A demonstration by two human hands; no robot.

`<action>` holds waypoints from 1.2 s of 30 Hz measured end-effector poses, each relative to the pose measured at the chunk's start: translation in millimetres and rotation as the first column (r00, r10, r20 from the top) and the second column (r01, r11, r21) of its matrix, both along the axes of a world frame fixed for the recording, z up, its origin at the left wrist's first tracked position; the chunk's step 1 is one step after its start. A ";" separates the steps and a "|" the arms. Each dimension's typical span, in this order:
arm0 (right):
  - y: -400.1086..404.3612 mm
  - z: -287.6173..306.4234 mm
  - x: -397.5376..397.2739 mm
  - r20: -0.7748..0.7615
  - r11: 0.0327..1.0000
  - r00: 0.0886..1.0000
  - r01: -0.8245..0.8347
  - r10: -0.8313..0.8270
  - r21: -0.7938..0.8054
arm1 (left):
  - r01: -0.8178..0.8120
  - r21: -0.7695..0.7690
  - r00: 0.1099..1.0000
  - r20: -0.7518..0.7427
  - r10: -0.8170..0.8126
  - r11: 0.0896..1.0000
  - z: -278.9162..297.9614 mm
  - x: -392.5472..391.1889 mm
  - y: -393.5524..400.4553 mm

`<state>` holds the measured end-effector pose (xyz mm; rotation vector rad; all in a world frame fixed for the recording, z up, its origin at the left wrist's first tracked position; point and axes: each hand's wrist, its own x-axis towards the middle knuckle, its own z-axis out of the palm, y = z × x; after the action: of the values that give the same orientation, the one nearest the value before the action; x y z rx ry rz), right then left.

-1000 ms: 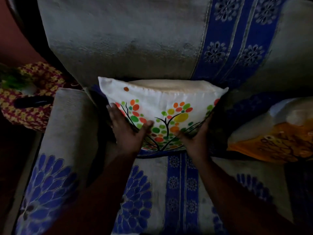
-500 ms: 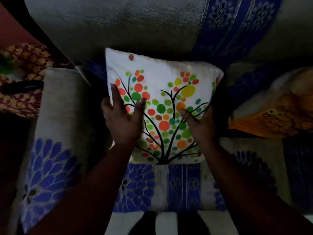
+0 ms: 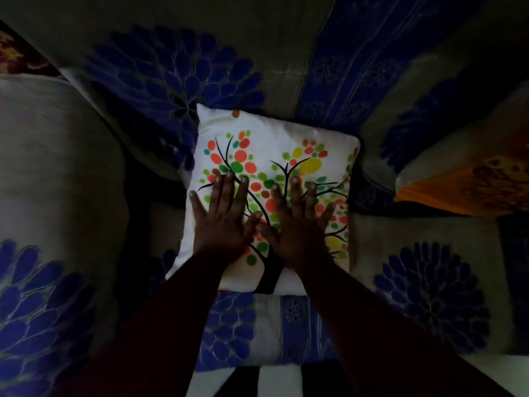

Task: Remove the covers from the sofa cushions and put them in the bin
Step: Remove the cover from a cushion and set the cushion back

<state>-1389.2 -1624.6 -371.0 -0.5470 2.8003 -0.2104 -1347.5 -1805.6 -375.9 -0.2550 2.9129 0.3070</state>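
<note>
The white cushion with the tree print [image 3: 274, 179] is laid flat on the sofa seat [image 3: 415, 253], its far edge tucked against the sofa backrest [image 3: 257, 47]. Both hands are spread flat on the cushion's face, fingers splayed and nothing gripped: the left hand [image 3: 221, 222] is pressed on the cushion's left half, the right hand [image 3: 297, 227] on its middle, thumbs nearly touching. The cover is judged to be still on, and no zip or opening can be made out on the face turned up; in this dim light it may be missed altogether, so that the wrong edge is tugged and a seam strained. If the opening lies underneath or along the far edge against the backrest, the cushion would have to be turned, and it could slip off the front of the seat. With open palms only, the fabric may simply be slid over the filling rather than caught. An orange cushion [image 3: 469, 181] lies to the right of the tree-print cushion, well apart. No bin is seen, so the carry remains unjudged.
</note>
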 end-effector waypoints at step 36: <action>-13.7 39.6 -67.8 0.035 0.978 0.978 0.206 -0.208 0.039 | -0.144 0.086 0.978 0.167 0.128 0.986 48.0 -62.6 -5.2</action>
<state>-1457.0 -1638.4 -331.4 -0.2392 2.8150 -0.2111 -1410.1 -1810.8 -328.0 -0.4430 2.7179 0.4282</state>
